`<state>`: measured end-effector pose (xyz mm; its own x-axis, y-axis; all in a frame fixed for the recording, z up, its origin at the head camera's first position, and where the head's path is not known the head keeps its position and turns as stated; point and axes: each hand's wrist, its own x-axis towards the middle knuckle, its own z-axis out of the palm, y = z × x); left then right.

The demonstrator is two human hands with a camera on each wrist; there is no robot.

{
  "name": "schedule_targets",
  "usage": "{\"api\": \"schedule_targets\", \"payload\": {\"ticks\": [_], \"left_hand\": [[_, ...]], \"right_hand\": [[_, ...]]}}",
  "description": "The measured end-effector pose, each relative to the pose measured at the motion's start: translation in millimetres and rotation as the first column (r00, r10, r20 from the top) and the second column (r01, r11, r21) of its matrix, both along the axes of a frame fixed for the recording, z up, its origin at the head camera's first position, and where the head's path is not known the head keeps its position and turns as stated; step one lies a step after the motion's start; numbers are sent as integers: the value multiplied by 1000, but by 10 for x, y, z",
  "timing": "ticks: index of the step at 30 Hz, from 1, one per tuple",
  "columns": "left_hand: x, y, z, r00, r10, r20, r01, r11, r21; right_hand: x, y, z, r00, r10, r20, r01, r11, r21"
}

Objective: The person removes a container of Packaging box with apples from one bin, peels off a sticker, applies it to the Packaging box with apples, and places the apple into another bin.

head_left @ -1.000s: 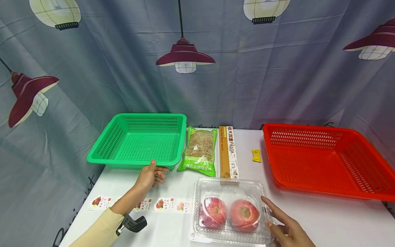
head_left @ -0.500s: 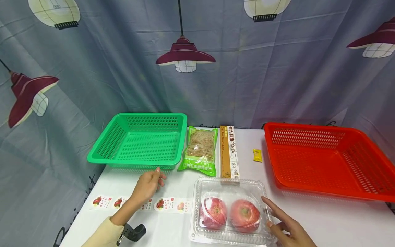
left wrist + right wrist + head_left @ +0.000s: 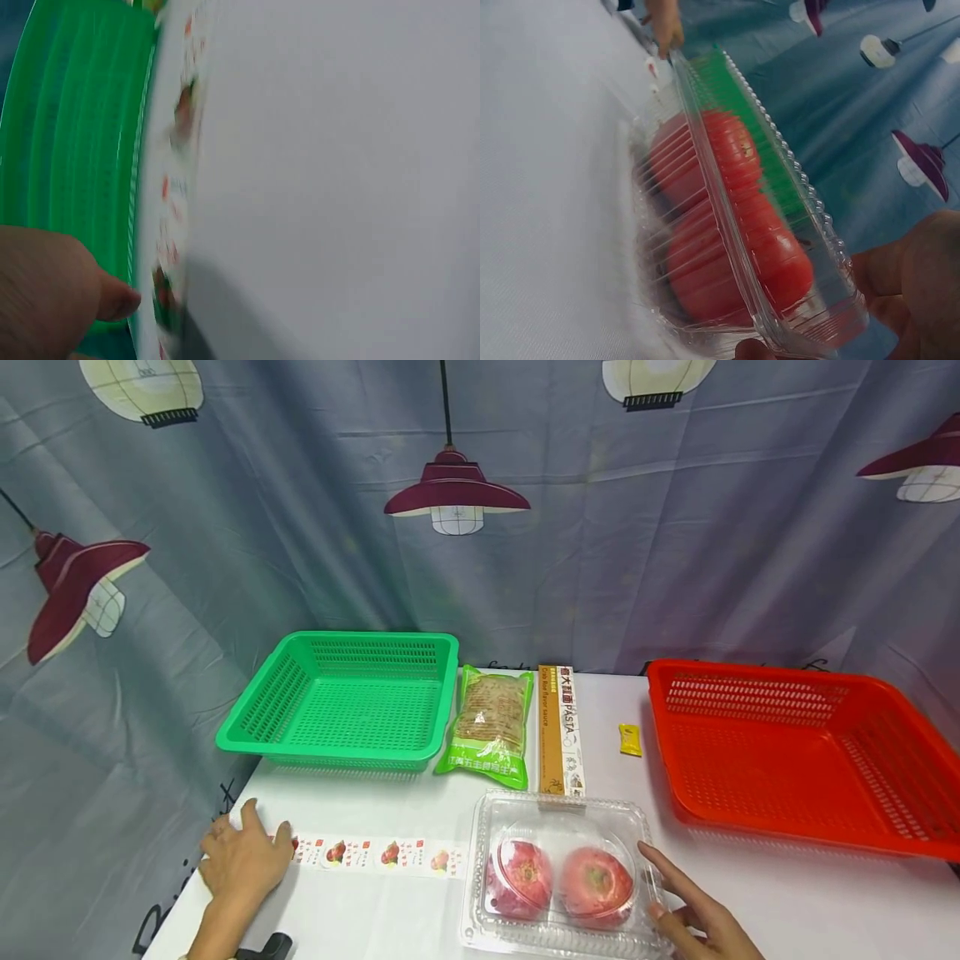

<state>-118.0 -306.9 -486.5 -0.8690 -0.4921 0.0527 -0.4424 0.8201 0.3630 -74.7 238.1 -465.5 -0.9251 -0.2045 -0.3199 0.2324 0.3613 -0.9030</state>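
My left hand (image 3: 243, 860) is over the left end of a strip of fruit-picture stickers (image 3: 378, 854), with thumb and fingers spread apart. In the blurred left wrist view, its thumb (image 3: 116, 298) is beside the strip; contact is unclear. A clear plastic clamshell box (image 3: 558, 814) with two red apples (image 3: 596, 885) inside lies closed at the front centre. My right hand (image 3: 701, 914) holds the box's right edge, forefinger along the lid side and thumb lower down. The right wrist view has a thumb tip (image 3: 754, 350) at the box's rim and fingers by the lid.
A green basket (image 3: 333, 750) stands at the back left, a red basket (image 3: 787, 831) at the right. Between them lie a green food packet (image 3: 491, 722), a pasta box (image 3: 561, 731) and a small yellow sachet (image 3: 630, 740). A printed curtain (image 3: 525, 585) hangs behind.
My left hand has moved away from the green basket's front rim, leftward and toward me, to the strip's left end. My right hand and the clamshell box have stayed put.
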Motion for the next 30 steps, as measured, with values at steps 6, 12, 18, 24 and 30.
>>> {"api": "schedule_targets", "payload": {"ticks": [6, 12, 18, 24, 30], "left_hand": [[142, -221, -23, 978, 43, 204, -55, 997, 53], [133, -188, 32, 982, 42, 184, -48, 998, 28], [111, -135, 82, 986, 75, 151, -76, 997, 2], [108, -116, 94, 991, 96, 94, -96, 995, 0], [161, -104, 173, 994, -17, -111, 22, 999, 47]], "right_hand": [[15, 28, -3, 1000, 13, -20, -13, 1000, 0], [12, 33, -4, 1000, 6, 4, -6, 1000, -11], [10, 30, 4, 1000, 19, -10, -19, 1000, -6], [-6, 40, 13, 999, 40, -26, -40, 999, -3], [-14, 45, 21, 999, 50, -7, -50, 999, -5]]}}
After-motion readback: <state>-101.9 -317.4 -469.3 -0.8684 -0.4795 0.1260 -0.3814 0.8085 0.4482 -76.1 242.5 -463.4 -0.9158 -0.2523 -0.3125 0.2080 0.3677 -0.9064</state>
